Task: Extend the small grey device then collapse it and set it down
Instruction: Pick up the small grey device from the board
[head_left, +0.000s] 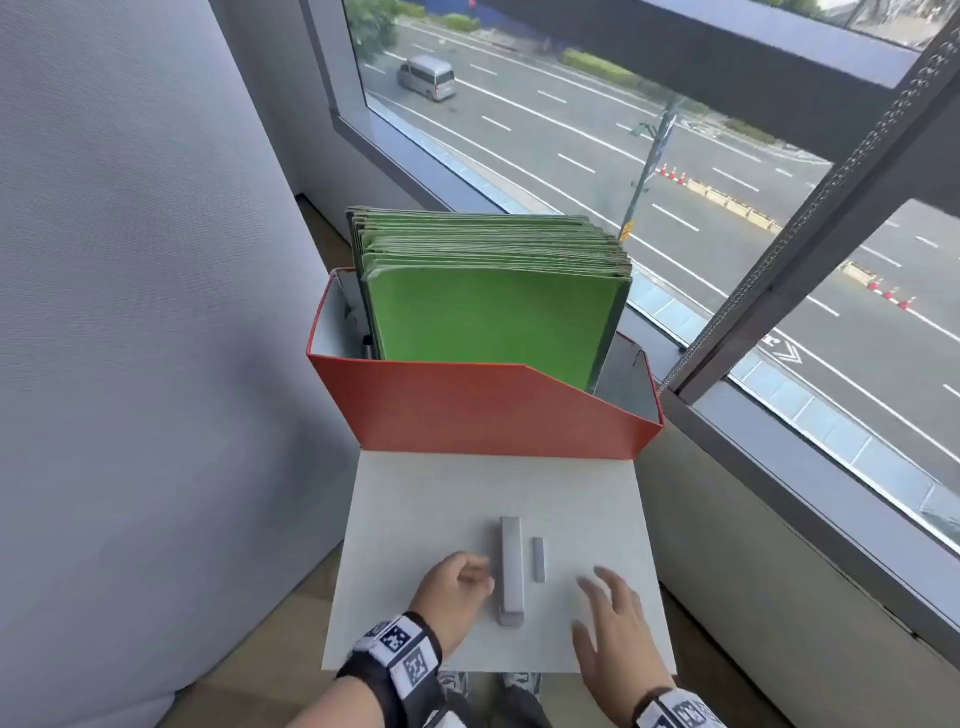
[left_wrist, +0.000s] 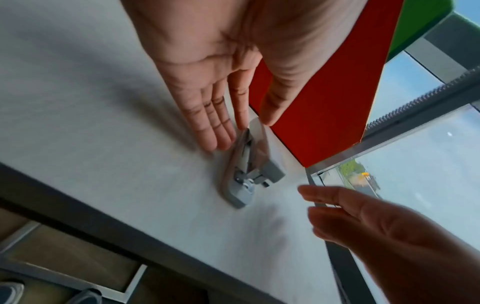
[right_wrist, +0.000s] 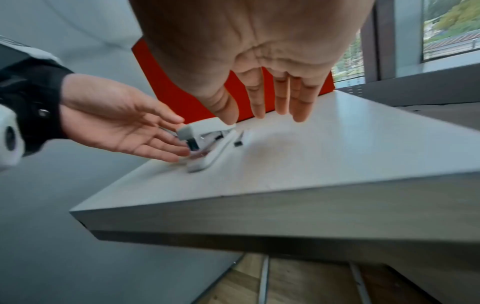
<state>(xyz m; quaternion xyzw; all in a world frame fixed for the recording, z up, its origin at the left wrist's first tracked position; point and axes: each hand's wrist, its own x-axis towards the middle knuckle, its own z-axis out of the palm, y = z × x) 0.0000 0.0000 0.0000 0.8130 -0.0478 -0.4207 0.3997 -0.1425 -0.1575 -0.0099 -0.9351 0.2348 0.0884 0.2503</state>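
The small grey device (head_left: 511, 569), a long slim stapler-like bar, lies on the white table (head_left: 426, 493) with its hinge end toward me. In the left wrist view the device (left_wrist: 246, 164) has its top arm a little raised above its base. My left hand (head_left: 467, 577) is at its left side, and its straight fingers (left_wrist: 223, 131) touch the device's flank without gripping it. My right hand (head_left: 605, 597) hovers to the right, fingers spread and holding nothing. A short grey strip (head_left: 538, 566) lies between the device and my right hand.
A red file box (head_left: 493, 410) packed with green folders (head_left: 488, 312) stands at the table's far edge. A window ledge runs along the right, a grey wall along the left. The table's near edge is just below my wrists.
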